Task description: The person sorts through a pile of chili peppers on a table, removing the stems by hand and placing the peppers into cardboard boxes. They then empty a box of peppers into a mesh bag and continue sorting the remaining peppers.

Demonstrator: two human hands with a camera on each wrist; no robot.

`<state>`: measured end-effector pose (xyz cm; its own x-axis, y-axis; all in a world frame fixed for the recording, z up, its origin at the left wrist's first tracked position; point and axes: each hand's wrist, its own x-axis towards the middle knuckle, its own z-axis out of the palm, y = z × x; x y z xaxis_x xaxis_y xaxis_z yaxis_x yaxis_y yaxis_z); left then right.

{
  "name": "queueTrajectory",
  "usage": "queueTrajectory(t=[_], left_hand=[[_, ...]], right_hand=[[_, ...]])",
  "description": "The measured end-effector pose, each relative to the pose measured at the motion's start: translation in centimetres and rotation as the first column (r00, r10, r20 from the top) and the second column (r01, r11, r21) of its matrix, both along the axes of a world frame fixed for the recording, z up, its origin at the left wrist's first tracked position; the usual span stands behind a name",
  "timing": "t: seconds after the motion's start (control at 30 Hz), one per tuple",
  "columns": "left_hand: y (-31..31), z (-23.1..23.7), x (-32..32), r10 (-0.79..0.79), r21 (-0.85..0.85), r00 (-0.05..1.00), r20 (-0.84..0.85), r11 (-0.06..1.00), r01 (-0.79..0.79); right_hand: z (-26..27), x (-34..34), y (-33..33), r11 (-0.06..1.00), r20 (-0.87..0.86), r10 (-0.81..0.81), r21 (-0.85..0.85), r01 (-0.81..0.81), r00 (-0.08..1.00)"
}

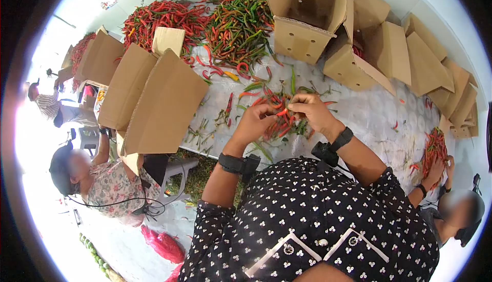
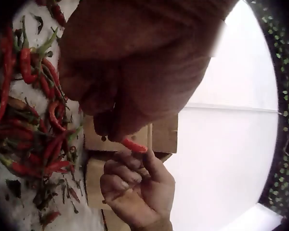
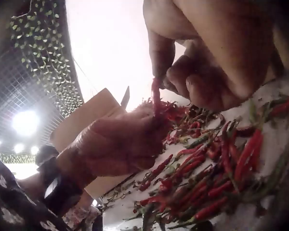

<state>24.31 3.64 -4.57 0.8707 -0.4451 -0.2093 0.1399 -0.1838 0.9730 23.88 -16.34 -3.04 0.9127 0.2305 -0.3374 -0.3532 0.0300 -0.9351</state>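
Between the two hands is a short red chili, also in the left wrist view as a red piece and in the right wrist view as an upright chili. My left hand pinches one end between thumb and fingers; my right hand pinches the other end. In the left wrist view the left hand is dark and large, with the right hand below it. A small heap of red chilies with stems lies on the table under both hands.
Large heaps of red chilies and green-red chilies lie at the back. Cardboard boxes stand at the left and back right. One person sits at the left, another at the right beside more chilies.
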Motion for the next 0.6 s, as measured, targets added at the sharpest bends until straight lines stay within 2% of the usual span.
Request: queueTrajectory(t=[0.13, 0.2, 0.23, 0.27, 0.3, 0.33, 0.4, 0.43, 0.47, 0.5, 0.53, 0.57, 0.6], left_hand=[[0.2, 1.3, -0.6, -0.053, 0.033, 0.998, -0.014, 0.998, 0.054], [0.2, 0.9, -0.7, -0.067, 0.004, 0.997, -0.038, 0.998, 0.067], [0.2, 0.6, -0.8, -0.082, -0.025, 0.995, -0.060, 0.996, 0.080], [0.2, 0.3, -0.9, -0.083, -0.026, 0.995, -0.059, 0.996, 0.081], [0.1, -0.1, -1.0, -0.094, -0.039, 0.993, -0.073, 0.995, 0.091], [0.0, -0.5, -1.1, -0.105, -0.053, 0.991, -0.088, 0.994, 0.101], [0.0, -1.5, -1.3, -0.104, -0.034, 0.994, -0.036, 0.994, 0.103], [0.0, -1.1, -1.3, -0.102, -0.014, 0.995, 0.017, 0.995, 0.103], [0.0, -0.7, -1.3, -0.102, -0.013, 0.995, 0.017, 0.995, 0.102], [0.1, -0.2, -1.2, 0.011, -0.006, 0.999, -0.051, 1.000, -0.011], [0.0, 0.3, -1.1, 0.122, 0.008, 0.986, -0.117, 0.993, -0.122], [-0.1, 0.1, -0.9, 0.118, 0.007, 0.986, -0.116, 0.993, -0.118], [-0.5, -0.3, -0.7, 0.099, -0.028, 0.984, -0.151, 0.994, -0.105]], right_hand=[[-0.2, -0.2, 0.0, 0.996, -0.010, 0.014, 0.085, -0.013, 1.000], [0.5, -0.4, 0.3, 0.990, 0.097, 0.072, -0.130, -0.059, 0.993], [0.6, -0.5, 0.4, 0.990, 0.098, 0.072, -0.130, -0.059, 0.993], [0.6, -0.7, 0.5, 0.933, 0.299, 0.148, -0.358, -0.033, 0.943], [0.7, -0.8, 0.5, 0.830, 0.462, 0.263, -0.556, 0.046, 0.847], [0.4, -0.7, 0.4, 0.829, 0.462, 0.263, -0.558, 0.047, 0.847], [-0.6, -0.4, -0.1, 0.563, 0.636, 0.429, -0.743, 0.360, 0.641], [-0.6, -0.2, -0.7, 0.564, 0.637, 0.429, -0.743, 0.361, 0.641], [-0.5, -0.1, -1.4, 0.505, 0.598, 0.427, -0.780, 0.370, 0.678], [-0.5, 0.0, -1.9, 0.443, 0.558, 0.421, -0.814, 0.375, 0.715], [-0.2, -0.1, -1.9, 0.443, 0.558, 0.420, -0.814, 0.375, 0.715], [0.4, -0.3, -1.9, 0.628, 0.470, 0.332, -0.757, 0.180, 0.818], [0.7, -0.5, -2.1, 0.785, 0.347, 0.270, -0.620, 0.003, 0.898]])
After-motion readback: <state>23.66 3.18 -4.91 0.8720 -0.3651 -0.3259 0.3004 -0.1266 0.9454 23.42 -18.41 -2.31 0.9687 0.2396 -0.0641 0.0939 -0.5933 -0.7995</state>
